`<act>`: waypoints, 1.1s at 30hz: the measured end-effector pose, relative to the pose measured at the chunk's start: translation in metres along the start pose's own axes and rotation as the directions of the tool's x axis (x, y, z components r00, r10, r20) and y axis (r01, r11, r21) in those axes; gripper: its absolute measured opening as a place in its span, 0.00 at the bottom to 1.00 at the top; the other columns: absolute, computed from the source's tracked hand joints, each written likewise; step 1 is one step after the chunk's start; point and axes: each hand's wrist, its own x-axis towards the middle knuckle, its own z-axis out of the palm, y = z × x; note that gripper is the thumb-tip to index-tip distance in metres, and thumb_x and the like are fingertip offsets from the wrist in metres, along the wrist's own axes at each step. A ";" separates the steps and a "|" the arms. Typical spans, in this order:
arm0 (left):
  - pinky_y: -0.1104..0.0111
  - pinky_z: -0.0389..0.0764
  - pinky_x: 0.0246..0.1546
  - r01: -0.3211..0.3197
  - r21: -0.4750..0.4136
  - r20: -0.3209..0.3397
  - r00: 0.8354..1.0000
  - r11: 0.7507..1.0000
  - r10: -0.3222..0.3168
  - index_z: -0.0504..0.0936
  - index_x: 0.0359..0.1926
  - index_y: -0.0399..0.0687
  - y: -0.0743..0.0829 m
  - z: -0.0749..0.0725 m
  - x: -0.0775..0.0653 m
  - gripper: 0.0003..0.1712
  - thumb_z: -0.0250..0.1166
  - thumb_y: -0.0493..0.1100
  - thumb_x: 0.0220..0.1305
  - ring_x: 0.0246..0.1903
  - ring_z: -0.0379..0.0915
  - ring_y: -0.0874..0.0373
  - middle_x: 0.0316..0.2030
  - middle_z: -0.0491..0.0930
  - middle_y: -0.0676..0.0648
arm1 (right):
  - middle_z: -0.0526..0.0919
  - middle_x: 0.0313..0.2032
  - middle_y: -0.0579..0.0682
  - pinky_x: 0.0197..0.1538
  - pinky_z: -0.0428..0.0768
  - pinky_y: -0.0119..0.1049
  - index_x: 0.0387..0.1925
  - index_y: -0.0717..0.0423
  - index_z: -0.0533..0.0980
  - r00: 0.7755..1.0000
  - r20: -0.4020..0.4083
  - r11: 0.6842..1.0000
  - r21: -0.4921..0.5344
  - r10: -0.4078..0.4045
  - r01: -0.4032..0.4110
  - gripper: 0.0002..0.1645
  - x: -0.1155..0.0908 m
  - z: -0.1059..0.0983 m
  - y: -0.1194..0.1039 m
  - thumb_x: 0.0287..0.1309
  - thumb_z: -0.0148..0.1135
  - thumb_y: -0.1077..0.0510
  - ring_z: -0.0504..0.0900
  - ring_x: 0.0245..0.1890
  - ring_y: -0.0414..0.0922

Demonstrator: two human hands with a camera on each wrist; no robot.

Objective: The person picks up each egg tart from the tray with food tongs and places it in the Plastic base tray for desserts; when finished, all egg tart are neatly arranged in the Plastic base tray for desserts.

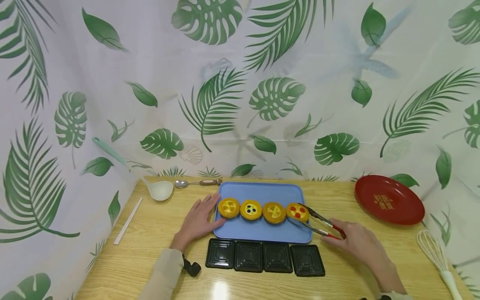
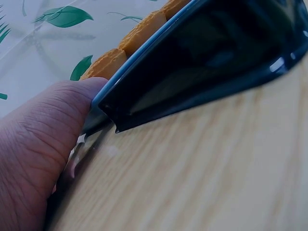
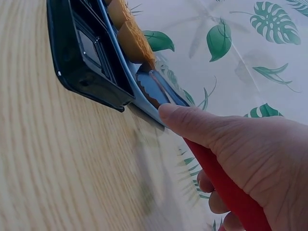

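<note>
In the head view, nearest comes a beige cloth sleeve (image 1: 161, 275), leading to the left hand (image 1: 198, 219). Its fingers lie straight and slightly apart by the left rim of a blue rectangular tray (image 1: 262, 191), thumb touching it, probably to steady it. The right hand (image 1: 358, 240) has its fingers curled round red-handled metal tongs (image 1: 318, 231). The tongs' tips stand apart about a round golden tart with red spots (image 1: 298, 212), the tart nearest the right fingers; whether they grip it I cannot tell. Three more round golden tarts (image 1: 274, 213) stretch leftward to the left thumb, so the approach from the right likely avoids nudging them.

Between the hands, toward the person, four square black dishes (image 1: 248, 256) sit in a row on the pale wooden desk (image 1: 337, 189), low obstacles before the tray. Beyond the left fingers lie a brown-handled metal spoon (image 1: 208, 182) and a pale ladle (image 1: 161, 191); left of them, a thin white stick (image 1: 128, 221). Right of the right fingers are a red oval plate (image 1: 390, 200) and a white whisk (image 1: 431, 246).

In the left wrist view, a black dish looms right of the thumb, which rests against the tray's rim.

In the right wrist view, the thumb presses along the red handle.
</note>
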 end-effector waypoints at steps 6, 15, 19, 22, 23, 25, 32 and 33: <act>0.50 0.43 0.81 0.007 -0.012 -0.001 1.000 1.000 -0.007 0.50 0.85 0.57 0.000 0.000 0.000 0.55 0.56 0.76 0.68 0.82 0.44 0.51 0.83 0.49 0.56 | 0.60 0.17 0.41 0.23 0.53 0.34 0.58 0.50 0.84 1.000 -0.011 1.000 -0.006 -0.010 0.010 0.39 -0.001 -0.004 -0.001 0.55 0.72 0.28 0.58 0.18 0.40; 0.50 0.44 0.81 0.001 -0.016 -0.012 1.000 1.000 -0.001 0.52 0.84 0.56 0.001 0.000 0.001 0.55 0.56 0.76 0.67 0.82 0.45 0.51 0.83 0.51 0.55 | 0.60 0.16 0.41 0.21 0.54 0.33 0.61 0.50 0.83 0.998 -0.053 1.000 -0.024 -0.017 0.016 0.41 -0.004 -0.012 -0.003 0.55 0.72 0.28 0.59 0.17 0.40; 0.50 0.44 0.81 0.006 -0.007 -0.008 1.000 1.000 -0.006 0.51 0.84 0.57 0.000 0.001 0.001 0.55 0.56 0.77 0.67 0.82 0.44 0.52 0.83 0.50 0.56 | 0.61 0.16 0.41 0.21 0.54 0.33 0.65 0.52 0.81 0.997 -0.069 0.999 -0.037 -0.023 0.020 0.44 -0.005 -0.019 -0.010 0.56 0.73 0.29 0.59 0.17 0.40; 0.51 0.43 0.81 0.002 -0.015 -0.004 1.000 1.000 -0.002 0.51 0.84 0.57 -0.001 0.001 0.000 0.55 0.56 0.76 0.67 0.82 0.44 0.52 0.83 0.49 0.57 | 0.61 0.16 0.42 0.21 0.54 0.33 0.65 0.53 0.81 0.996 -0.083 0.998 -0.052 -0.035 0.030 0.45 -0.006 -0.025 -0.021 0.56 0.73 0.29 0.58 0.17 0.40; 0.51 0.43 0.81 0.000 -0.019 -0.003 1.000 1.000 0.000 0.51 0.84 0.57 -0.001 0.000 0.000 0.55 0.56 0.76 0.67 0.82 0.44 0.52 0.83 0.49 0.56 | 0.61 0.17 0.42 0.21 0.54 0.33 0.65 0.54 0.81 0.995 -0.087 0.998 -0.058 -0.043 0.038 0.45 -0.007 -0.027 -0.026 0.56 0.72 0.29 0.59 0.17 0.40; 0.50 0.43 0.81 -0.001 -0.023 0.001 1.000 1.000 0.001 0.51 0.84 0.56 0.000 0.000 0.000 0.55 0.56 0.76 0.68 0.82 0.43 0.52 0.83 0.49 0.56 | 0.61 0.17 0.41 0.21 0.55 0.32 0.65 0.54 0.81 0.994 -0.096 0.996 -0.071 -0.060 0.053 0.46 -0.007 -0.031 -0.036 0.55 0.72 0.28 0.59 0.17 0.39; 0.49 0.45 0.81 -0.008 -0.023 -0.012 1.000 1.000 0.008 0.52 0.84 0.55 0.000 -0.001 -0.001 0.54 0.57 0.75 0.68 0.82 0.45 0.50 0.83 0.51 0.54 | 0.62 0.18 0.37 0.22 0.56 0.30 0.62 0.51 0.84 0.973 -0.128 0.980 -0.091 -0.190 0.179 0.40 -0.007 -0.031 -0.069 0.53 0.77 0.33 0.59 0.18 0.36; 0.49 0.45 0.81 -0.009 -0.025 -0.014 1.000 1.000 0.009 0.52 0.84 0.55 0.000 -0.001 -0.001 0.54 0.57 0.75 0.68 0.82 0.45 0.50 0.82 0.51 0.54 | 0.62 0.19 0.36 0.21 0.56 0.29 0.61 0.50 0.84 0.969 -0.132 0.976 -0.089 -0.207 0.197 0.39 -0.007 -0.029 -0.073 0.53 0.77 0.33 0.59 0.18 0.35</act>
